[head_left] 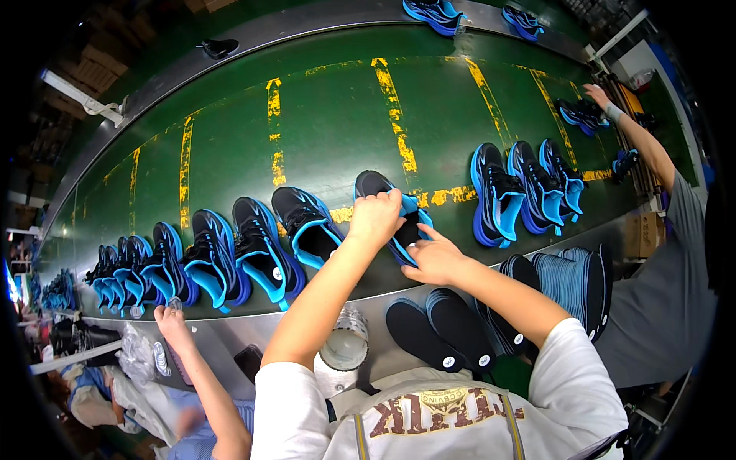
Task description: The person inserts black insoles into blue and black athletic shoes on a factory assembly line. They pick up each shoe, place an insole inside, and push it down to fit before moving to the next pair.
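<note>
The black-and-blue shoe [372, 182] points toe-away from us; our left hand [374, 220] pinches its middle between fingers, our right hand [438, 258] spreads fingers at its heel.

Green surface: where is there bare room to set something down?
The middle of the green surface, between the far rail and the near shoe row. Narrower: between the handled shoe and three shoes rightward. Crowded: the near-left edge and metal ledge holding insoles.
</note>
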Motion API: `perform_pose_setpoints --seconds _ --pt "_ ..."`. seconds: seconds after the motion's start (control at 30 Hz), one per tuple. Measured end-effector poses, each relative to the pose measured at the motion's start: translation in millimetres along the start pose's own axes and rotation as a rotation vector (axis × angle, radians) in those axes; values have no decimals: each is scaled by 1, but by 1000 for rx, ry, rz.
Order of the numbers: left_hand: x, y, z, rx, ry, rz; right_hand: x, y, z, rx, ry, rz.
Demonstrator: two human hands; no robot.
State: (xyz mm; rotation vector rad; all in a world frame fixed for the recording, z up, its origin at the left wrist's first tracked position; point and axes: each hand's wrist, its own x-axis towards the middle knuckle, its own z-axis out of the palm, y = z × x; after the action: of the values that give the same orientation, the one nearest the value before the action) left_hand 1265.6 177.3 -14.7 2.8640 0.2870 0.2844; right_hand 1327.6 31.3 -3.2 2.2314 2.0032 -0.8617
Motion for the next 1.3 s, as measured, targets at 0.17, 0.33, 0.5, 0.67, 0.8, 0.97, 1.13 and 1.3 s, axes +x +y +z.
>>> perform_pose_setpoints --seconds 0.17,0.33,0.5,0.67,0.8,0.97,1.13,1.3 --pt "-12 1 5 25 2 -47 -48 -13 31 128 820 90" --pt "-38 17 0 88 259 130 -72 -30 63 321 772 216" --pt "-24 2 10 344 188 98 -51 -27 54 305 926 156" --pt "3 12 22 622 -104 43 -39 -22 37 277 794 207" --pt "7 23 24 796 -211 46 -64 -28 48 367 798 266" --pt "9 11 14 540 -226 99 -74 -25 44 249 767 28" --pt "8 16 16 532 -110 122 -1 -7 6 195 -39 99" --pt "1 15 25 530 -149 86 37 -7 -3 -2 -172 158"
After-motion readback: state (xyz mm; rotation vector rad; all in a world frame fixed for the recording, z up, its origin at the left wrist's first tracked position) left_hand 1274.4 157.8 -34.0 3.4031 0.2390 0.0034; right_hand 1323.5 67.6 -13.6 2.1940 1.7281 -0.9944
